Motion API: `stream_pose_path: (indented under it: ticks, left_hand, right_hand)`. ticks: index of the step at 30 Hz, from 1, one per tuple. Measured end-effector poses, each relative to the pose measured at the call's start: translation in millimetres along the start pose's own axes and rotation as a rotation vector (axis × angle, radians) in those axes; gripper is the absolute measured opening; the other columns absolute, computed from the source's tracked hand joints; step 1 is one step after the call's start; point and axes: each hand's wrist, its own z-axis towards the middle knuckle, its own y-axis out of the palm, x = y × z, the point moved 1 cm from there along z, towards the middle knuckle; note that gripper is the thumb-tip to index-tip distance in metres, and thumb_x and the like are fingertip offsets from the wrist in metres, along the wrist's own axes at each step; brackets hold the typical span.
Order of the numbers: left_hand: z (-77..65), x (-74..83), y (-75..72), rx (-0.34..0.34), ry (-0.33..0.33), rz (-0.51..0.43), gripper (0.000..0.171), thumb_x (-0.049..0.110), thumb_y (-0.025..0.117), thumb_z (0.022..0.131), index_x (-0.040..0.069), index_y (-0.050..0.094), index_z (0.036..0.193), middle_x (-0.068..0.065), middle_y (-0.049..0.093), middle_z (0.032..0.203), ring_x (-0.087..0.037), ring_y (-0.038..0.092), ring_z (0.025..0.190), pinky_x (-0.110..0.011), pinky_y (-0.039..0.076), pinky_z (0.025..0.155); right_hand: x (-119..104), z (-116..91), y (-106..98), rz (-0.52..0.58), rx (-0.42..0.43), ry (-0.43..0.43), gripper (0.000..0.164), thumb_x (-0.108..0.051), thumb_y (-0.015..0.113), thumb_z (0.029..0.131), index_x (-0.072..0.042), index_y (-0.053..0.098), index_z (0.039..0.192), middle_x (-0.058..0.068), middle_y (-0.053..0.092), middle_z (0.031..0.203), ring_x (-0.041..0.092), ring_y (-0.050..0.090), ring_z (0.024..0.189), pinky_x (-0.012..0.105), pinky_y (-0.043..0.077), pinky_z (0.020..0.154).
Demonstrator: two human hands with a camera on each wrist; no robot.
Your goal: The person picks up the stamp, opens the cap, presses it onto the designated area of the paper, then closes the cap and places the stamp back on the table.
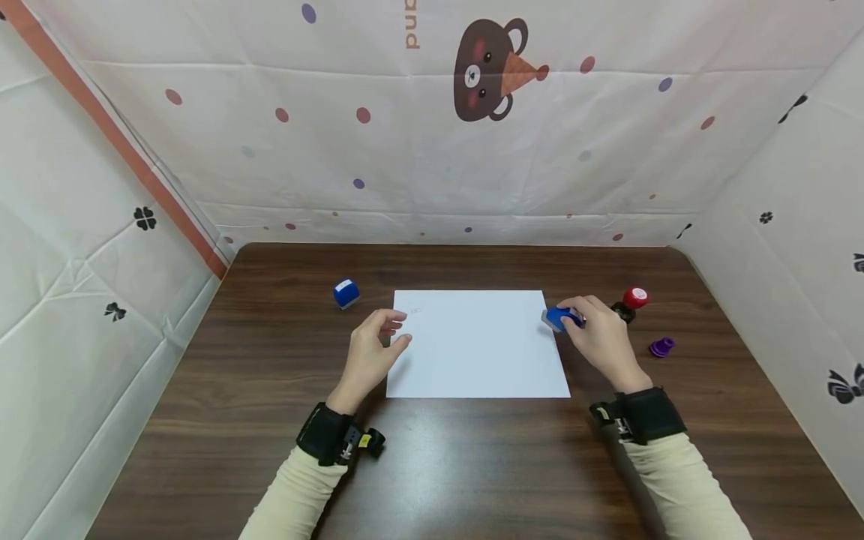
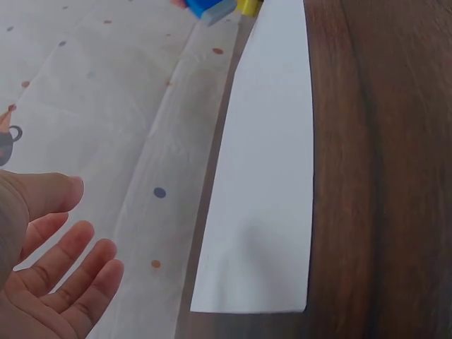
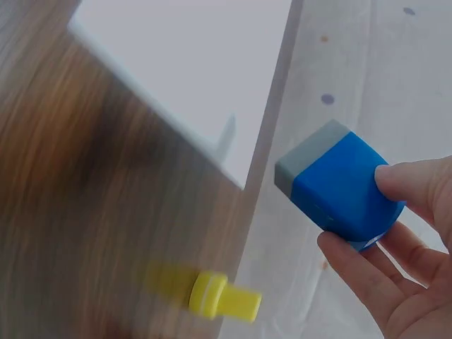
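My right hand [image 1: 603, 337] pinches a blue stamp [image 3: 346, 187] with a grey end between thumb and fingers. It is raised over the right edge of a white sheet of paper [image 1: 479, 352], grey end toward the paper. My left hand [image 1: 367, 354] hovers at the sheet's left edge, holding nothing, its fingers loosely bent and thumb apart. Small faint marks [image 1: 415, 310] show near the sheet's upper left corner. In the left wrist view, the thumb and fingers of that hand are spread beside the paper.
A blue block-shaped piece [image 1: 346, 293] with a pale top lies beyond my left hand. A red-topped piece [image 1: 635, 298] and a purple stamp-shaped piece [image 1: 662, 346] stand right of my right hand. The right wrist view shows a yellow stamp-shaped piece [image 3: 224, 296]. Cloth walls [image 1: 432, 150] border the wooden table [image 1: 270, 360].
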Motion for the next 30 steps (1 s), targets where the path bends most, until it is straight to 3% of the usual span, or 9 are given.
stream_pose_path:
  ticks: [5,12,30]
  left_hand:
    - [0.3,1.3,8.0,0.003,-0.022,-0.031,0.026,0.008,0.073,0.077,0.007,0.063,0.101,-0.006,0.065,0.100,-0.024,0.064,0.089,-0.040,0.055,0.077]
    - [2.8,6.4,19.4,-0.007,-0.059,-0.084,0.025,0.010,0.073,0.078,0.010,0.063,0.102,-0.005,0.065,0.101,-0.017,0.064,0.090,-0.032,0.055,0.080]
    - [6.5,17.2,46.1,-0.019,-0.105,-0.231,0.029,0.011,0.072,0.079,0.010,0.062,0.106,-0.004,0.066,0.105,-0.018,0.065,0.094,-0.031,0.055,0.081]
  right_hand:
    - [-11,6,11,0.055,0.047,-0.009,0.022,-0.001,0.070,0.078,-0.003,0.064,0.099,0.018,0.062,0.094,0.029,0.062,0.075,0.047,0.056,0.066]
    - [-29,13,24,0.184,0.046,0.056,0.026,-0.003,0.070,0.079,-0.003,0.063,0.104,0.015,0.063,0.101,0.027,0.062,0.085,0.043,0.056,0.072]
    - [-72,20,57,0.503,-0.085,0.186,0.021,-0.010,0.066,0.085,-0.009,0.062,0.105,0.010,0.063,0.106,0.024,0.061,0.093,0.039,0.055,0.079]
